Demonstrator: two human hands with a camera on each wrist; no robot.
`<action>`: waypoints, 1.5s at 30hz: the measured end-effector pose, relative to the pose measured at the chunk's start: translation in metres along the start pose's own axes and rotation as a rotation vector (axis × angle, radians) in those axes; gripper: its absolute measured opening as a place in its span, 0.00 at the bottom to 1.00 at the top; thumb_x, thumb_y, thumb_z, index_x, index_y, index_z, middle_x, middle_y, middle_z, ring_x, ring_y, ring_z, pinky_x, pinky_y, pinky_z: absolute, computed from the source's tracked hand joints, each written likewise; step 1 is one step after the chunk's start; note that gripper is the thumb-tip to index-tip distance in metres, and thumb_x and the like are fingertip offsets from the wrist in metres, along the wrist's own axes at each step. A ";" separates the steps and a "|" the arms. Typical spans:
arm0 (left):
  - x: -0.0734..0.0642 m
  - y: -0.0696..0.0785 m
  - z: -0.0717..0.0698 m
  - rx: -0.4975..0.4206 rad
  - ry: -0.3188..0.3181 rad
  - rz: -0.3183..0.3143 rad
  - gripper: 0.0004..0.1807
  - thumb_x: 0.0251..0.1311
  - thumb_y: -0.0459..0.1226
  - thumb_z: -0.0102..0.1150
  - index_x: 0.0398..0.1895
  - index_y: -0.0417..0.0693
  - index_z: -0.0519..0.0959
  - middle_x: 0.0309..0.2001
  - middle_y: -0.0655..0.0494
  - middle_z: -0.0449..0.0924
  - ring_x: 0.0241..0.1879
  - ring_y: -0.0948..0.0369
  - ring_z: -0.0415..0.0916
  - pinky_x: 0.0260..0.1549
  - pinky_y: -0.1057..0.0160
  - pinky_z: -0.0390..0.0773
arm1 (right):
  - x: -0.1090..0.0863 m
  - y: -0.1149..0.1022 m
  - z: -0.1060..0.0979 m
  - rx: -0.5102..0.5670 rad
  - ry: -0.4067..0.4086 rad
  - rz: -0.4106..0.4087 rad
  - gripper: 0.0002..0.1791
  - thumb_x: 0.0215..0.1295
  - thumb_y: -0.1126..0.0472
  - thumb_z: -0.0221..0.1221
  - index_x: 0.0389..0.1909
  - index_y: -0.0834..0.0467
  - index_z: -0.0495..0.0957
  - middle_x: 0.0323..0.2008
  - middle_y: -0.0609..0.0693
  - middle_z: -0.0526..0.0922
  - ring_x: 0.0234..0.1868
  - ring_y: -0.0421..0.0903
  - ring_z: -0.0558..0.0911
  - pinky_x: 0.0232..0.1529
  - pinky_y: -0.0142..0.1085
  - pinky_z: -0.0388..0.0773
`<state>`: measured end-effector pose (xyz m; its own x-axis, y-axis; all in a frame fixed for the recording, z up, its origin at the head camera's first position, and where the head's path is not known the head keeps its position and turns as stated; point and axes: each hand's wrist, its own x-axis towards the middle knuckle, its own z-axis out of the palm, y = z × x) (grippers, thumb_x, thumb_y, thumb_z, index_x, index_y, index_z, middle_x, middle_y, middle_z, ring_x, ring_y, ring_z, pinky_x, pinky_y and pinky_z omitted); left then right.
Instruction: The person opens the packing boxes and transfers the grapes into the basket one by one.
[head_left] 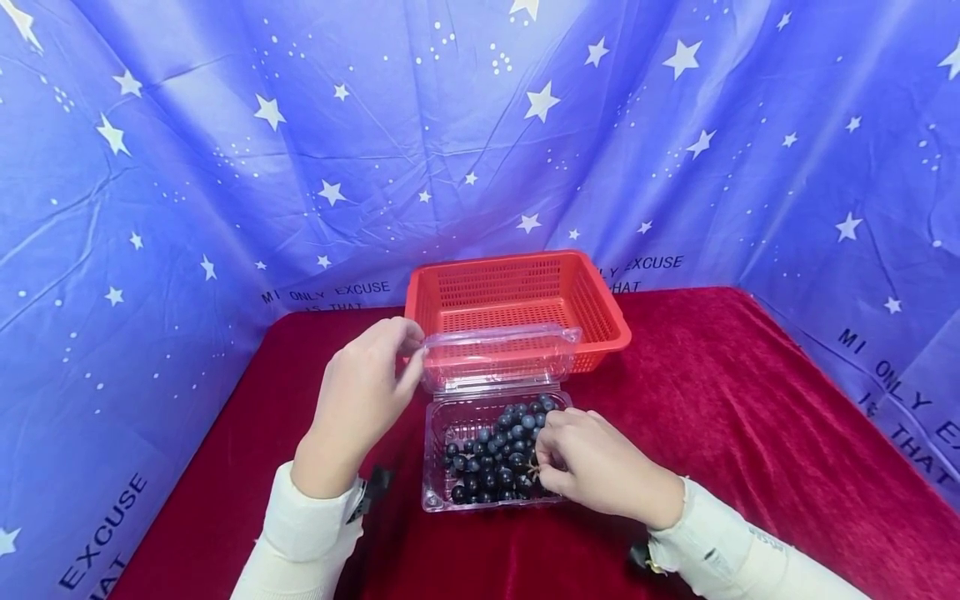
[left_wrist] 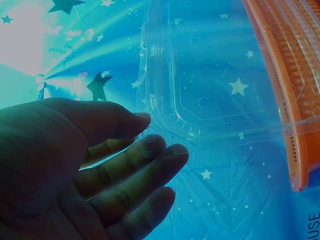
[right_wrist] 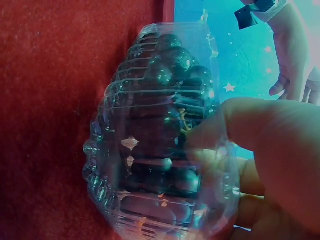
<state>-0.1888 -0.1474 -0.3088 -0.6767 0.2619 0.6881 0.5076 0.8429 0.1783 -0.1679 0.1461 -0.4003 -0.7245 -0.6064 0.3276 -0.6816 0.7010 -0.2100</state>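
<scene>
A clear plastic clamshell box holds dark grapes, with its hinged lid standing raised at the back. My left hand pinches the lid's left corner between thumb and fingers. The same corner appears at the fingertips in the left wrist view. Over the box's right side, my right hand reaches in and pinches the brown grape stem. Through the clear wall in the right wrist view, the thumb and index finger meet by the stem. Some grapes are hidden behind this hand.
A red perforated plastic basket stands right behind the box, and the raised lid overlaps its front. Dark red velvet cloth covers the table. A blue curtain with white stars hangs around the back and sides.
</scene>
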 end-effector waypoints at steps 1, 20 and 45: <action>0.000 0.000 0.000 -0.001 0.000 -0.001 0.06 0.63 0.35 0.67 0.40 0.49 0.80 0.34 0.56 0.84 0.28 0.62 0.78 0.27 0.60 0.81 | 0.000 0.000 0.000 0.001 0.008 0.001 0.16 0.45 0.60 0.68 0.18 0.38 0.71 0.22 0.33 0.67 0.29 0.32 0.66 0.39 0.37 0.72; -0.001 0.001 -0.001 -0.008 0.002 -0.004 0.04 0.63 0.35 0.68 0.37 0.49 0.81 0.34 0.56 0.84 0.29 0.62 0.79 0.28 0.60 0.82 | -0.001 -0.007 -0.011 0.198 0.004 0.116 0.15 0.52 0.62 0.66 0.23 0.36 0.73 0.22 0.34 0.68 0.27 0.31 0.67 0.29 0.27 0.69; -0.002 0.000 -0.001 -0.014 0.018 0.014 0.04 0.63 0.35 0.69 0.37 0.49 0.82 0.33 0.57 0.83 0.28 0.62 0.79 0.28 0.61 0.82 | 0.000 -0.009 -0.027 0.360 0.012 0.214 0.14 0.58 0.66 0.62 0.28 0.41 0.74 0.23 0.35 0.75 0.23 0.33 0.72 0.25 0.29 0.74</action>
<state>-0.1868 -0.1480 -0.3090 -0.6602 0.2650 0.7028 0.5242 0.8327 0.1784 -0.1590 0.1498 -0.3739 -0.8541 -0.4552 0.2514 -0.5091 0.6333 -0.5828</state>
